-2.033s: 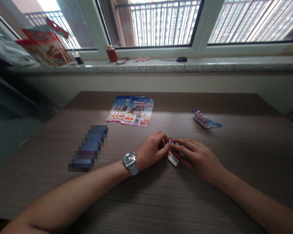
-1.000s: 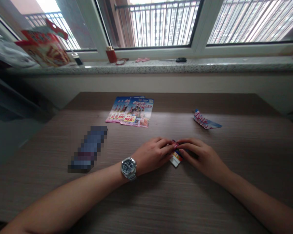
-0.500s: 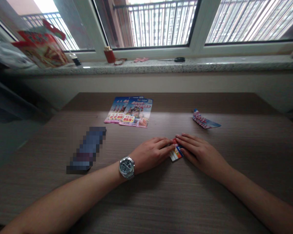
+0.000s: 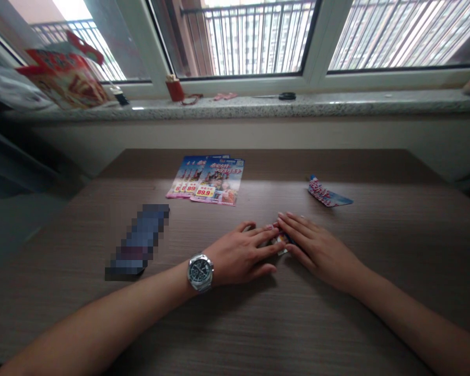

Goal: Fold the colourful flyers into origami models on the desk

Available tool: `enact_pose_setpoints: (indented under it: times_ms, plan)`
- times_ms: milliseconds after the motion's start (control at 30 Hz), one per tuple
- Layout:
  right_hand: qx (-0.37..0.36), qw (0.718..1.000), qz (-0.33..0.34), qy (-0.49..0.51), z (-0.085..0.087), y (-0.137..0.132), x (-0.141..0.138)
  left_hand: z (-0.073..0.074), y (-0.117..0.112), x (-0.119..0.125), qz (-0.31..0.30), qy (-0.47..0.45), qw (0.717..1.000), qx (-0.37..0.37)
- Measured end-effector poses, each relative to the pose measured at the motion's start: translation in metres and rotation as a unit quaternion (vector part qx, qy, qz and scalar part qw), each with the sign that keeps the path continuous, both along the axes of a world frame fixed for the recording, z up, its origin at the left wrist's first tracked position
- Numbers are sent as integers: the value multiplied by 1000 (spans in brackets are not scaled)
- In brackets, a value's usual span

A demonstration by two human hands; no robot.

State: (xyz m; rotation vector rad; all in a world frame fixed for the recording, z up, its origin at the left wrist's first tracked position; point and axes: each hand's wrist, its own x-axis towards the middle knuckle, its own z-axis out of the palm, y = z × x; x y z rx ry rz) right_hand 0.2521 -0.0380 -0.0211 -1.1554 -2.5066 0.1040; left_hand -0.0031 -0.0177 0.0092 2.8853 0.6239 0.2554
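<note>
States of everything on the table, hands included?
Left hand: palm down, fingers spread
Right hand: palm down, fingers nearly straight
Paper: mostly covered by both hands, folds unclear
Leaflets: flat, overlapping
Creased leaflet: bent, partly raised
Watch: worn, left wrist
Pixelated thing: lying, details hidden

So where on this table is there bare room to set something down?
Bare tabletop lies between the flyers and the bent printed piece, and right of the right hand. Crowded around the small paper between that and the left hand.

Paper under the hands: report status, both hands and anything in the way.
Left hand and right hand open over the paper. Paper mostly hidden, colored part showing between them. Flyers apart, farther off; nothing seen blocking.
</note>
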Motion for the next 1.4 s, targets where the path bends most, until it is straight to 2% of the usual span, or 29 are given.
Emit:
enact_pose_setpoints:
  times_ms: [200, 500, 1033, 1233, 1400]
  plan:
    - [-38, 998, -13, -50, -6, -4, -1, -2, -6, -1, 10, 22, 999, 22]
    - [-36, 994, -26, -102, -7, -5, -2, 1, -5, -5, -19, 46, 999, 20]
    - [-54, 995, -53, -64, -8, -5, -4, 1, -4, -6, -13, 24, 999, 17]
    - [-63, 995, -8, -74, -3, -2, -8, 2, -3, -5, -18, 26, 999, 12]
    - [-78, 993, -11, -93, -2, -2, -7, 1, 0, -9, -33, 30, 999, 0]
